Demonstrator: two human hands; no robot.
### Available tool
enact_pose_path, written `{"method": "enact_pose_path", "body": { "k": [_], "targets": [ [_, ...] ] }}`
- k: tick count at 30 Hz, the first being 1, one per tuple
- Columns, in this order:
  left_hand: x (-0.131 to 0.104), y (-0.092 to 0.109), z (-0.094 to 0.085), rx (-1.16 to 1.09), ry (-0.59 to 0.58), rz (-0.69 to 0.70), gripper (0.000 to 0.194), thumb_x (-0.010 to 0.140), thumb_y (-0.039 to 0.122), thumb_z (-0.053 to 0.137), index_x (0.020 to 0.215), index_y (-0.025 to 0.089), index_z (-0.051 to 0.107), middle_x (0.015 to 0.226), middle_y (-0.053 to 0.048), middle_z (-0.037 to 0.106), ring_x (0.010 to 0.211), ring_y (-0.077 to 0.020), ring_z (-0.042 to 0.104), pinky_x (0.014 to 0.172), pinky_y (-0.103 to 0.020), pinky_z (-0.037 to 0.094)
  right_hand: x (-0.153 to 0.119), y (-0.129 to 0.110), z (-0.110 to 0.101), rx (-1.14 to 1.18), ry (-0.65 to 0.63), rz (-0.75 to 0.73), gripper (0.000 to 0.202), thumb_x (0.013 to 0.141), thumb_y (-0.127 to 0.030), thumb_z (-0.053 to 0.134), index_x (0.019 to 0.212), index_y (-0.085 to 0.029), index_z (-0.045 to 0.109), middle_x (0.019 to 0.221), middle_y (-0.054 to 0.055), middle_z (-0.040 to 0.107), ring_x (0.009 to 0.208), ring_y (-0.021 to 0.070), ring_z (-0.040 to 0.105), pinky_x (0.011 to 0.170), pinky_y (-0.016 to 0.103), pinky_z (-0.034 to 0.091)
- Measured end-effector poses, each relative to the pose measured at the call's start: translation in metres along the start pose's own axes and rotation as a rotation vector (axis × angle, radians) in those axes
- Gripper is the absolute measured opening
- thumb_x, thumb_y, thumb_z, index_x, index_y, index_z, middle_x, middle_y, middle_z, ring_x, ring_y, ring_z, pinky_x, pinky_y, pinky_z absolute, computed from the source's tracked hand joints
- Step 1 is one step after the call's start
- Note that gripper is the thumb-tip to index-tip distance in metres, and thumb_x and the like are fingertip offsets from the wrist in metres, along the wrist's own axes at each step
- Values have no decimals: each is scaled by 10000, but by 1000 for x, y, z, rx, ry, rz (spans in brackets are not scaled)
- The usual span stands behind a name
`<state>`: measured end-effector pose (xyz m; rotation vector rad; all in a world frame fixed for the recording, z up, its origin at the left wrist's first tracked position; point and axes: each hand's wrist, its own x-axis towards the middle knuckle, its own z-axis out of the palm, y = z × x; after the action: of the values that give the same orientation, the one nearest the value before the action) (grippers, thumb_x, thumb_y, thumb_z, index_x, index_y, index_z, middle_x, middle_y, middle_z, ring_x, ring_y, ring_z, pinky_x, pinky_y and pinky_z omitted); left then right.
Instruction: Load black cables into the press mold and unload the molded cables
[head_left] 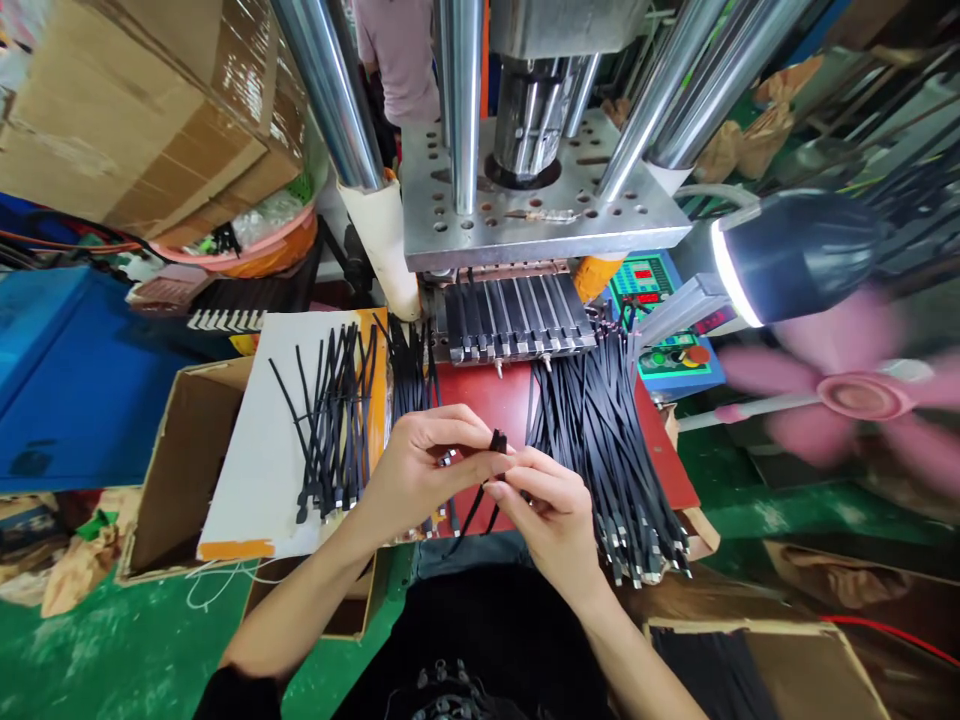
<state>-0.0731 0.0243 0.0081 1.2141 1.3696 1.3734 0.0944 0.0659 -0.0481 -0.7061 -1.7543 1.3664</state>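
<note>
My left hand (420,465) and my right hand (551,510) meet above the front of the red work surface (487,395). Both pinch a short black flat cable (499,440) between thumb and fingers. One end pokes up from the fingertips, and thin black lengths hang below them. Right of my hands lies a thick bundle of black flat cables (600,430) with metal plugs toward me. On the left, more black cables (337,430) are spread on a white board (259,430). Straight ahead, a metal mold block (517,310) holds several black cables side by side.
A press plate (540,235) on steel columns stands over the mold. A lamp (802,255), a control box (649,315) and a spinning pink fan (859,395) are at right. Open cardboard boxes (187,450) stand at left and lower right. A person (401,55) is behind the press.
</note>
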Motion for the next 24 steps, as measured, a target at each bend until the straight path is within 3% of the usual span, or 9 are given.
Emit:
{"method": "enact_pose_path", "body": {
  "k": [3, 5, 8, 10, 13, 16, 18, 21, 24],
  "targets": [
    [9, 0, -4, 135, 28, 81, 319, 917, 469, 830, 730, 211, 803, 741, -30, 723, 656, -148, 644, 609, -275, 526, 7, 4, 8, -13, 3, 37, 332, 983, -297, 674, 672, -208, 598, 673, -23, 507, 570, 116, 425, 516, 259, 340],
    [22, -5, -11, 232, 81, 148, 320, 944, 454, 800, 729, 217, 777, 744, -21, 720, 664, -156, 645, 645, -294, 551, 4, 9, 12, -32, -69, 120, 399, 976, -352, 674, 645, -213, 502, 664, -31, 472, 586, 118, 425, 532, 254, 346],
    [57, -25, -25, 390, 206, 266, 256, 967, 380, 769, 770, 217, 758, 833, -29, 746, 791, -186, 696, 792, -335, 597, -1, 13, 7, -13, -349, 301, 423, 997, -424, 647, 660, -213, 501, 656, -31, 522, 590, 120, 478, 535, 239, 374],
    [87, -46, -35, 521, 238, 307, 193, 964, 309, 760, 805, 200, 762, 1034, -69, 775, 998, -223, 727, 970, -397, 586, 9, 12, -9, -43, -507, 331, 434, 1021, -448, 628, 671, -203, 552, 672, -17, 582, 607, 125, 519, 557, 241, 399],
    [134, -78, -43, 684, 253, 288, 160, 942, 240, 772, 796, 177, 755, 1264, -115, 749, 1224, -284, 683, 1137, -520, 504, 57, 10, -44, -216, -528, 219, 470, 1017, -489, 647, 651, -197, 600, 631, -17, 594, 593, 128, 511, 571, 257, 385],
    [164, -99, -45, 709, 299, 252, 113, 970, 211, 736, 872, 161, 760, 1114, -117, 802, 1122, -282, 722, 1112, -524, 527, 131, 16, -69, -291, -438, 106, 518, 961, -559, 700, 606, -197, 595, 553, -28, 567, 526, 115, 477, 538, 262, 349],
    [168, -104, -45, 693, 366, 286, 105, 1010, 213, 681, 1048, 153, 759, 1137, -128, 806, 1135, -276, 729, 1123, -502, 527, 176, 27, -72, -289, -418, 73, 521, 917, -604, 728, 618, -192, 616, 532, -33, 559, 500, 106, 462, 524, 262, 339],
    [148, -106, -48, 727, 397, 450, 307, 1075, 224, 549, 1359, 167, 650, 1366, -158, 732, 1313, -262, 673, 1181, -484, 499, 220, 47, -65, -285, -433, 64, 517, 870, -652, 748, 679, -180, 661, 528, -39, 552, 491, 101, 469, 519, 257, 354],
    [121, -105, -54, 855, 66, 694, 411, 1075, 248, 535, 1474, 158, 569, 1472, -177, 672, 1406, -264, 623, 1186, -483, 521, 238, 64, -58, -283, -457, 72, 498, 869, -627, 754, 687, -176, 649, 564, -27, 578, 501, 101, 495, 515, 250, 386]
  ]
}}
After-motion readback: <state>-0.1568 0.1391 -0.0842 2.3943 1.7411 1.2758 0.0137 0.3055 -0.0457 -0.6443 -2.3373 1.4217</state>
